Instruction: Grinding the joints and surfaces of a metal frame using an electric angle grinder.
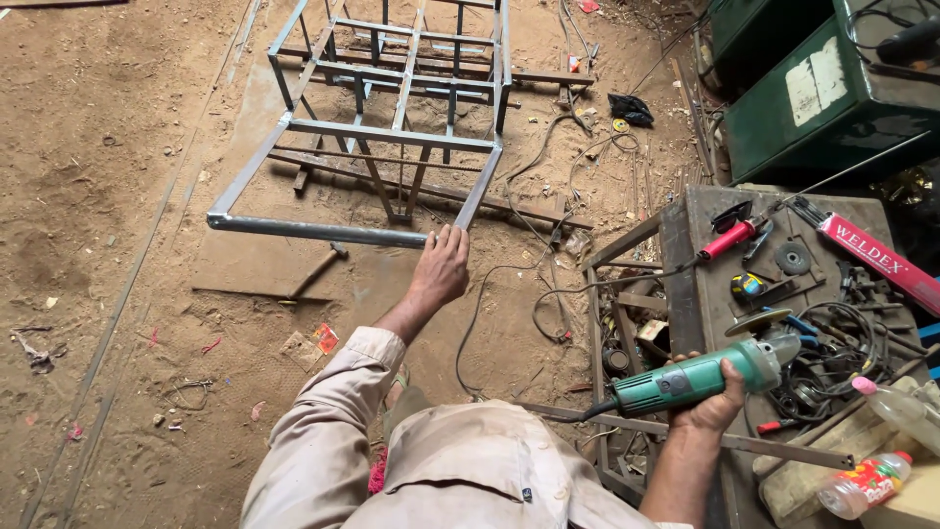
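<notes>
The right hand [713,400] has its fingers wrapped tight around the body of a green angle grinder [697,377], held over the edge of a cluttered metal workbench [685,255]. The left hand [441,269], fingers together and loosely extended, reaches toward the near corner of a welded steel frame [392,137] lying on the dirt floor [108,196]. The grinder looks heavy and rigid, best gripped around its barrel; the frame seems stiff and weighty, its square tubes the place to take hold.

- A metalworking or welding workshop, open and rough — the floor [117,176] is bare packed dirt strewn with scraps.
- A welded steel tube frame [392,127] lies on that floor, a hammer [315,271] beside it.
- The steel desk [685,284] carries a red-handled electrode holder [729,238], grinding discs [791,258] and tangled cables [832,353].
- A green angle grinder [700,377] is in use — green welding machines [813,98] stand behind the desk.
</notes>
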